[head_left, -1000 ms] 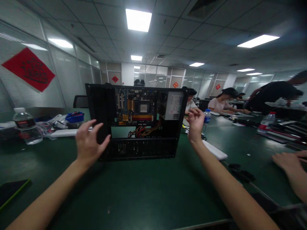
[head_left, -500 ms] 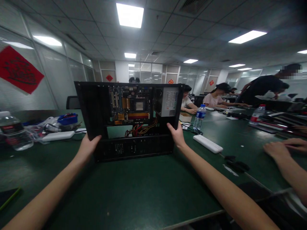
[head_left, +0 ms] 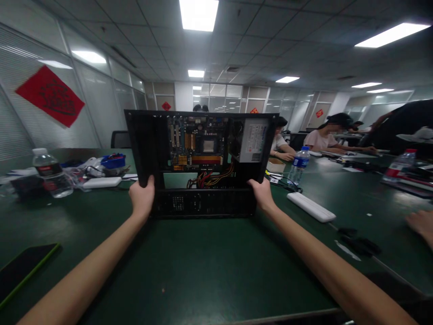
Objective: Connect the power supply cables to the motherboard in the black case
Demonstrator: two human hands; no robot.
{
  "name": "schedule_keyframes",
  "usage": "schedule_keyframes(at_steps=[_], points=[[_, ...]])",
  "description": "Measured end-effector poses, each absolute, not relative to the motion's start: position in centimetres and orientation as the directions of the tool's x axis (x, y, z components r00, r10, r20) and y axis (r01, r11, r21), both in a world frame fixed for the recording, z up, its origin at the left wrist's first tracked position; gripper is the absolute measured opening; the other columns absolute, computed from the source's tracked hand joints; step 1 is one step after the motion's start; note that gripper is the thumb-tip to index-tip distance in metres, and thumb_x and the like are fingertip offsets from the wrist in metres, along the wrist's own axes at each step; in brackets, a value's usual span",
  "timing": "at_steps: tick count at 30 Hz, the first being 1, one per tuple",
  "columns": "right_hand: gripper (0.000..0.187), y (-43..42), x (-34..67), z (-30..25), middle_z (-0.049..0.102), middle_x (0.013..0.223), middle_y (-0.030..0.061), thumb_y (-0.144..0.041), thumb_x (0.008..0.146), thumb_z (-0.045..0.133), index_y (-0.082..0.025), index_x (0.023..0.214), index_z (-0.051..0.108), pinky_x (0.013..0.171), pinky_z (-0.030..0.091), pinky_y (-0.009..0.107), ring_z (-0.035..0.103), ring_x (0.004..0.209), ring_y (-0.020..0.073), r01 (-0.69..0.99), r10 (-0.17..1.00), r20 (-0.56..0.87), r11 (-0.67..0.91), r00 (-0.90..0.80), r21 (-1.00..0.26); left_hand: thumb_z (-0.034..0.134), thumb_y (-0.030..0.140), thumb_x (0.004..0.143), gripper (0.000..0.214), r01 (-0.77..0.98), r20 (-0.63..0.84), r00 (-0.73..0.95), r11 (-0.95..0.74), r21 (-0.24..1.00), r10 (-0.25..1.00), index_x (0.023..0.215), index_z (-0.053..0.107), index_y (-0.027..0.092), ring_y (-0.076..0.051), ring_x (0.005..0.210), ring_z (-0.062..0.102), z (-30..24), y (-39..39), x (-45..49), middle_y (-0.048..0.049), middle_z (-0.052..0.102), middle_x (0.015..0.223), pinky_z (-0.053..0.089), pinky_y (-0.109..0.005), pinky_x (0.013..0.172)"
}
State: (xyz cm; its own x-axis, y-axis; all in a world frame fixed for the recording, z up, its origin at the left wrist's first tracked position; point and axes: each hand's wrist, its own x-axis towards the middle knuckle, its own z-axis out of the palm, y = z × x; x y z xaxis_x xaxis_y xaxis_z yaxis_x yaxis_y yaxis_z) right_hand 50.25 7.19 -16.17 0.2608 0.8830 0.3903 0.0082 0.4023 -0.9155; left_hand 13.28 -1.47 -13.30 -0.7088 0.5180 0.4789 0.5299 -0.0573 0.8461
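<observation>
An open black computer case (head_left: 216,205) stands upright in front of me, its inside facing me. My left hand (head_left: 141,197) grips its left side, thumb over the edge. On the opposite side my right hand (head_left: 263,193) holds it the same way, the fingers behind hidden. Inside the case are a motherboard (head_left: 182,140) and, at upper right, a silver power supply (head_left: 253,141). Red, yellow and black cables (head_left: 216,177) hang below the board. Whether the case's lower edge touches the table cannot be made out.
The green table (head_left: 189,271) bears a phone-like slab (head_left: 25,268) at left. Beyond are a water bottle (head_left: 52,174), a blue box (head_left: 113,161) and a white power strip (head_left: 102,182). Another power strip (head_left: 311,206) and bottle (head_left: 299,164) stand right. A co-worker's hand (head_left: 421,225) rests far right.
The view has swung left, so the surroundings shift rightward in the picture. Both hands still hold the computer case, which stays upright and appears slightly farther right and higher at its lower edge.
</observation>
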Motion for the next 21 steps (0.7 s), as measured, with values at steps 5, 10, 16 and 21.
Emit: schedule_keyframes(at_steps=[5, 10, 16, 21], points=[[0.019, 6.7, 50.4, -15.7, 0.058, 0.075, 0.0002, -0.026, 0.063, 0.058, -0.017, 0.079, 0.056, 0.062, 0.040, 0.029, 0.049, 0.069, 0.0165, 0.112, 0.866, 0.438, 0.423, 0.242, -0.899, 0.045, 0.053, 0.086, 0.042, 0.609, 0.530, -0.710, 0.026, 0.793, 0.464, 0.059, 0.046, 0.021, -0.017, 0.055, 0.043, -13.2, -0.8, 13.0, -0.0018, 0.048, 0.055, 0.037, -0.031, 0.060], [0.017, 5.8, 50.4, -14.1, 0.056, 0.073, 0.0003, -0.026, 0.062, 0.056, -0.018, 0.077, 0.053, 0.063, 0.039, 0.030, 0.045, 0.067, 0.0163, 0.261, 0.862, 0.489, 0.445, 0.133, -0.857, 0.046, 0.045, 0.087, 0.037, 0.635, 0.566, -0.699, 0.015, 0.772, 0.437, 0.058, 0.044, 0.021, -0.016, 0.056, 0.041, -12.6, 0.4, 12.0, -0.0007, 0.046, 0.056, 0.036, -0.031, 0.062], [0.015, 5.5, 46.9, -11.7, 0.056, 0.074, 0.0014, -0.024, 0.064, 0.053, -0.019, 0.078, 0.053, 0.065, 0.039, 0.031, 0.046, 0.070, 0.0177, 0.303, 0.797, 0.601, 0.560, 0.058, -0.771, 0.051, 0.035, 0.086, 0.030, 0.690, 0.631, -0.667, 0.010, 0.724, 0.396, 0.061, 0.046, 0.019, -0.015, 0.062, 0.045, -10.2, 0.2, 8.4, 0.0006, 0.048, 0.060, 0.038, -0.028, 0.065], [0.027, 5.0, 41.2, -10.0, 0.058, 0.075, 0.0011, -0.021, 0.066, 0.052, -0.017, 0.091, 0.060, 0.065, 0.040, 0.029, 0.046, 0.067, 0.0162, 0.238, 0.767, 0.641, 0.629, -0.033, -0.740, 0.055, 0.027, 0.085, 0.022, 0.721, 0.668, -0.675, 0.083, 0.688, 0.314, 0.068, 0.050, 0.014, -0.012, 0.066, 0.045, -7.4, -1.5, 2.8, 0.0027, 0.048, 0.064, 0.042, -0.025, 0.068]])
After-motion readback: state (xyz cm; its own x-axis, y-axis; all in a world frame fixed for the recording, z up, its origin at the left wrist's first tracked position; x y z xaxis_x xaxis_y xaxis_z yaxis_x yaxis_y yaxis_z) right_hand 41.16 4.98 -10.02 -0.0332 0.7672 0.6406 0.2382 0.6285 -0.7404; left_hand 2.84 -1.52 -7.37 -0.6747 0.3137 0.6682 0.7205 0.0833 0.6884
